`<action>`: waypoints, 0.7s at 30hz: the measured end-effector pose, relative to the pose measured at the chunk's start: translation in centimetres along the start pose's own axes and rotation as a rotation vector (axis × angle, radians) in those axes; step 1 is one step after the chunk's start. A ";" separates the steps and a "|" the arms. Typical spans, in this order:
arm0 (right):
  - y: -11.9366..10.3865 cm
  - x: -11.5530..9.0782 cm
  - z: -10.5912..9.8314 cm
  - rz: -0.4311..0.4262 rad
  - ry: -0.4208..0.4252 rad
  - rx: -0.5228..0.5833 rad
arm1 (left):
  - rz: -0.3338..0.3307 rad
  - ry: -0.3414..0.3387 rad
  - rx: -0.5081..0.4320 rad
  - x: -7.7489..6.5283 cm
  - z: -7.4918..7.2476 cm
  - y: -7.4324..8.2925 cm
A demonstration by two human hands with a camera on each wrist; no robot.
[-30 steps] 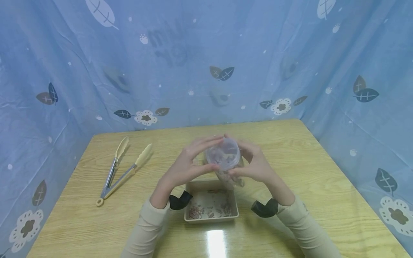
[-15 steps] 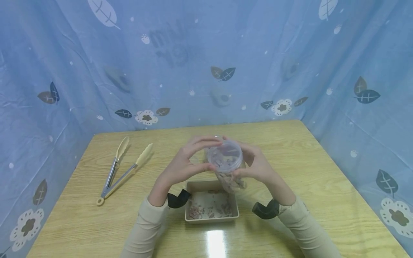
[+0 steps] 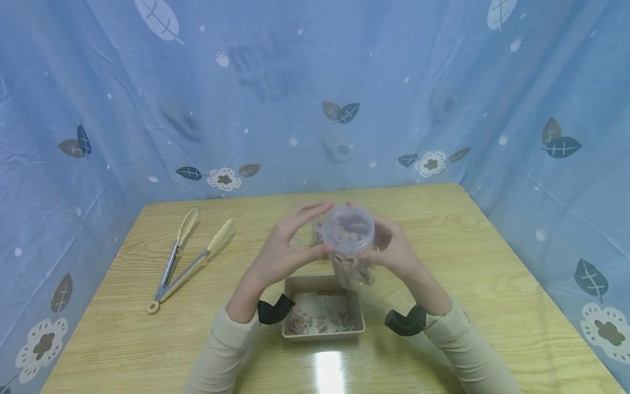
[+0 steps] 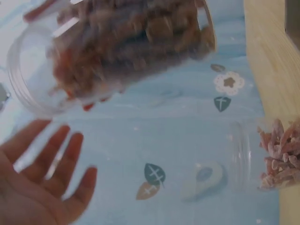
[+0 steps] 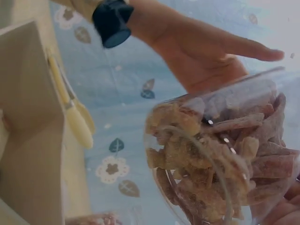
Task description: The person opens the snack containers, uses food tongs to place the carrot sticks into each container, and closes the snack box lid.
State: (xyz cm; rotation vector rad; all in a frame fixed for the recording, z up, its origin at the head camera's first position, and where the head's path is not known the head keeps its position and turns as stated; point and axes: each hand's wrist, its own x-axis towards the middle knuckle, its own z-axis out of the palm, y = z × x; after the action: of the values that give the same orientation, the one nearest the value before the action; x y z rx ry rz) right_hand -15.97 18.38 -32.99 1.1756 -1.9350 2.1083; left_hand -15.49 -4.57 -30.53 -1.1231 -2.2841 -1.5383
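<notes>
A clear plastic jar (image 3: 351, 268) of brownish dried strips is held above the table, its round mouth uncovered and tipped slightly toward me. My right hand (image 3: 396, 251) grips the jar from its right side. On the left, my left hand (image 3: 283, 251) is spread with fingers and thumb curved beside the rim. In the left wrist view, the left hand (image 4: 47, 173) has its fingers loosely parted close to the jar's neck; whether any finger touches it I cannot tell. Below the jar sits a beige rectangular tray (image 3: 322, 336) with pinkish-brown pieces inside.
Behind the left hand stands a second clear jar (image 3: 317, 232) with pinkish pieces, seen better as a jar (image 4: 281, 154) in the left wrist view. Spread tongs (image 3: 169, 279) with cream tips lie at the table's left. A blue patterned curtain (image 3: 305, 148) surrounds the table.
The jar has tilted more upright and shifted slightly right, showing more of its side. My left fingertips, which overlapped the rim, have drawn slightly away from it.
</notes>
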 end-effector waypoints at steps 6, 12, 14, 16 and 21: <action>-0.4 0.0 0.8 -0.033 0.114 -0.253 | -0.031 0.088 0.079 0.1 1.0 0.8; -0.3 0.0 1.4 -0.093 0.137 -0.462 | -0.020 0.118 0.106 0.2 1.6 1.0; -0.2 0.0 1.3 -0.115 0.125 -0.440 | 0.005 0.109 0.110 0.1 1.6 1.0; -0.2 0.0 1.2 -0.128 0.101 -0.382 | 0.030 0.081 0.106 0.2 1.4 1.0; -0.5 0.0 0.8 -0.086 -0.007 -0.175 | 0.063 -0.023 0.053 0.1 0.7 0.6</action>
State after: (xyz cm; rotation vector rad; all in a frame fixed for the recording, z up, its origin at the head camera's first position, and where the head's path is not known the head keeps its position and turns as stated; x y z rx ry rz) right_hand -15.27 17.78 -32.67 1.2091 -1.9854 1.8533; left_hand -14.97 -3.79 -30.40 -1.1936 -2.2672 -1.4400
